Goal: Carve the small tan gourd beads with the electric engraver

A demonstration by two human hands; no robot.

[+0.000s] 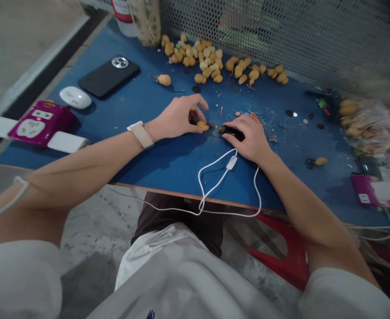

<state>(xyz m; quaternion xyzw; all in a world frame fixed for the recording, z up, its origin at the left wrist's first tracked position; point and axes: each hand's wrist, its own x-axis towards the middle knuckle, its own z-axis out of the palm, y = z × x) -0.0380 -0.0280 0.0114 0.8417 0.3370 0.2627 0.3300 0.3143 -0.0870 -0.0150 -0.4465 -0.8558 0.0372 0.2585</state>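
My left hand [185, 114] is closed with thumb and fingers around a small tan bottle gourd [202, 126], just above the blue table. A black-handled tool [234, 132] with a thin tip is gripped in my right hand [250, 136]. Its tip points left at the gourd; I cannot tell whether they touch. A white cable with an inline switch [231, 162] loops below my right hand. Pale shavings and crumbs [248, 110] lie around and beyond that hand. Another gourd [164, 79] rests on its side beyond my left hand.
Many small gourds [208, 57] are heaped along the perforated metal panel [281, 40]. At the left are a black phone [105, 79], a white rounded case [75, 97] and a purple power socket [37, 126]. A plastic bag of gourds [369, 124] lies at the right.
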